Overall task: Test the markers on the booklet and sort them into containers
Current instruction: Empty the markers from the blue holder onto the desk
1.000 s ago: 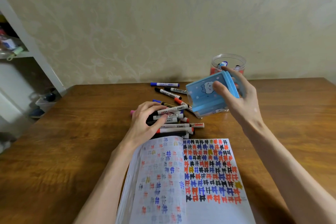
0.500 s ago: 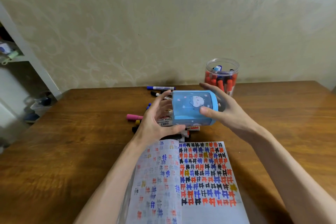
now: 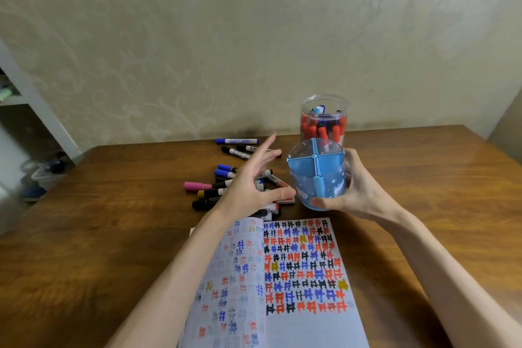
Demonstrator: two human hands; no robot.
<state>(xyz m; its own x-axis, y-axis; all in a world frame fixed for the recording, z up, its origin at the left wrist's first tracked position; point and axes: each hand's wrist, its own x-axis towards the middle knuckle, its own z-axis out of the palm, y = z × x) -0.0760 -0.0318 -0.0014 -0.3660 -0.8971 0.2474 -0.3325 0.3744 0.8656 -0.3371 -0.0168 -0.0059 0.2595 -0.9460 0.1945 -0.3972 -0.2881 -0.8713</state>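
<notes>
My right hand [image 3: 357, 192] grips a blue divided pen holder [image 3: 317, 175], upright, its mouth facing me and its four compartments showing nothing inside. My left hand [image 3: 254, 181] hovers just left of it with fingers spread, holding nothing, over a pile of loose markers [image 3: 226, 186]. Behind the holder stands a clear jar [image 3: 324, 118] with several red and blue markers inside. The open booklet [image 3: 296, 277] lies in front of me, its right page covered with coloured test marks.
A wooden table [image 3: 99, 234] carries everything; its far edge meets a patterned wall. More markers [image 3: 237, 141] lie near the wall. A white shelf unit [image 3: 17, 99] stands at the left, with a bin [image 3: 45, 175] on the floor.
The blue holder has turned from lying sideways between both hands to upright in my right hand. My left hand has let go and opened beside it.
</notes>
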